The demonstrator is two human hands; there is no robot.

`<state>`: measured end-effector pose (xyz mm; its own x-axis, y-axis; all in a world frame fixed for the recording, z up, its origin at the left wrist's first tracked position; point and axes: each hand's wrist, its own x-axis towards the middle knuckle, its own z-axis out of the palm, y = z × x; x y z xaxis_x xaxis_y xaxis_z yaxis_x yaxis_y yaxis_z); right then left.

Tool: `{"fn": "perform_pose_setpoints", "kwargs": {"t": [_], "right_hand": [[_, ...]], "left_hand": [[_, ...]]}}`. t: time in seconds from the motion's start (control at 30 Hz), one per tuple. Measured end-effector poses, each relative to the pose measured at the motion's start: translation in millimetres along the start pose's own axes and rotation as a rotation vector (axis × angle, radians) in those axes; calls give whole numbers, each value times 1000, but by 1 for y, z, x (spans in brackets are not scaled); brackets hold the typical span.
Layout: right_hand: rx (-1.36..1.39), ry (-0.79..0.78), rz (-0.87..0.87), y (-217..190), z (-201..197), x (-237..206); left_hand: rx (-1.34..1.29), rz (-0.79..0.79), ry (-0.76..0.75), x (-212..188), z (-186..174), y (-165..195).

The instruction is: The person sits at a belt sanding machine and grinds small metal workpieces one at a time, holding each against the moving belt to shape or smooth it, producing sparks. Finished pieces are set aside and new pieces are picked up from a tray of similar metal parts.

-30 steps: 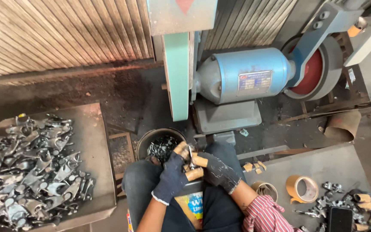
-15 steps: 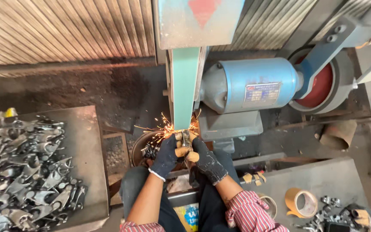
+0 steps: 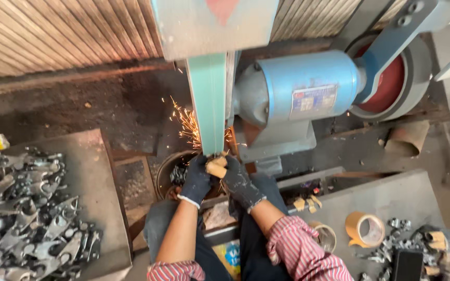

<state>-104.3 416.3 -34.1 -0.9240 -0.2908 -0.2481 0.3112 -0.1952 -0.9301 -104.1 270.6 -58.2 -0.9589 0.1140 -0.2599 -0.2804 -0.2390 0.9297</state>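
both hands (image 3: 217, 174) on belt (image 3: 207, 104), sparks (image 3: 186, 122)

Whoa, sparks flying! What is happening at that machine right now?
A seated person in dark work gloves presses a small piece against the pale green sanding belt of a grinder driven by a blue motor. The left hand and right hand grip the piece together; tan tape wraps the fingertips, hiding it. Orange sparks spray off to the left. A round dark bucket of metal bits sits below the hands, and a grey tray heaped with silvery metal parts stands at the left.
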Motion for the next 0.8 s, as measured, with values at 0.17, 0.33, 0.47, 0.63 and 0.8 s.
{"fn": "perform_pose_setpoints", "kwargs": {"t": [0.17, 0.33, 0.47, 0.63, 0.8], "right_hand": [[251, -23, 51, -34, 16, -10], [295, -259, 160, -81, -5, -50], [57, -206, 161, -65, -5, -36], [-559, 157, -70, -33, 7, -16], [-655, 160, -85, -36, 13, 12]], "left_hand": [[-558, -163, -66, -5, 7, 26], [239, 132, -295, -65, 10, 66], [155, 186, -196, -67, 15, 56], [834, 171, 307, -42, 0, 29], [501, -97, 404, -26, 10, 38]]}}
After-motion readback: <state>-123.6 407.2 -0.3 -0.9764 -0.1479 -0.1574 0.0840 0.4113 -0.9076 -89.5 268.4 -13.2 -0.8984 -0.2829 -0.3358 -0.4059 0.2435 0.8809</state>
